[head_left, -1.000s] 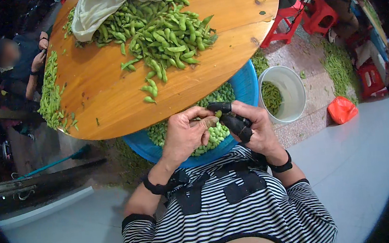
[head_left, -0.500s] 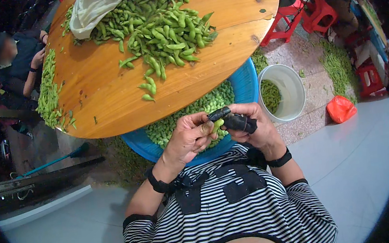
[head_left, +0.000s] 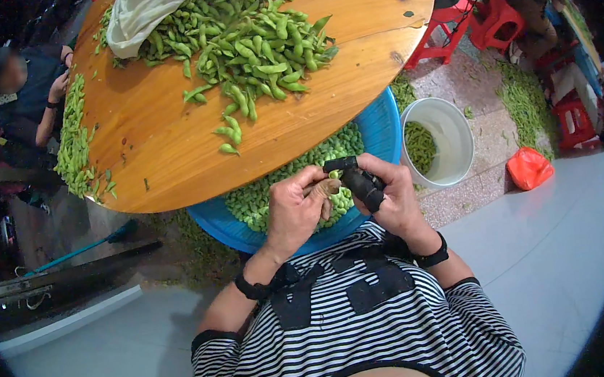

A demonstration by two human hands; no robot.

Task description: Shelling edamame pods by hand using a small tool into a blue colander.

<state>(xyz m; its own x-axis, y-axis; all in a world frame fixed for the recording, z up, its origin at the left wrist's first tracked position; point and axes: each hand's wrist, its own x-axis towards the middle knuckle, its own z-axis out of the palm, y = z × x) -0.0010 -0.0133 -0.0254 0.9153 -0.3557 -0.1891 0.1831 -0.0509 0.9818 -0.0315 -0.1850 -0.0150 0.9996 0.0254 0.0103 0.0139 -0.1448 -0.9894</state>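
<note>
Over a blue basin [head_left: 211,226] of shelled green soybeans [head_left: 255,193], my two hands meet fingertip to fingertip. My left hand [head_left: 296,205] is closed, with its thumb and forefinger pinched on a green soybean pod [head_left: 334,174]. Little of the pod shows between the fingers. Against the same pod press the thumb and forefinger of my right hand [head_left: 394,198], both wrapped in black. The remaining fingers of each hand are curled in.
A round wooden table [head_left: 310,122] bears a heap of soybean pods [head_left: 252,48] and a pale cloth [head_left: 154,14]. Right of the basin stands a white bucket [head_left: 457,141] with pods inside. A red bag [head_left: 530,168], red stools [head_left: 497,21] and floor litter lie beyond. Another person [head_left: 28,98] sits at left.
My right hand has rolled and its wrapped thumb now points more downward. The pod, plainer to see before, is now mostly hidden between the fingertips.
</note>
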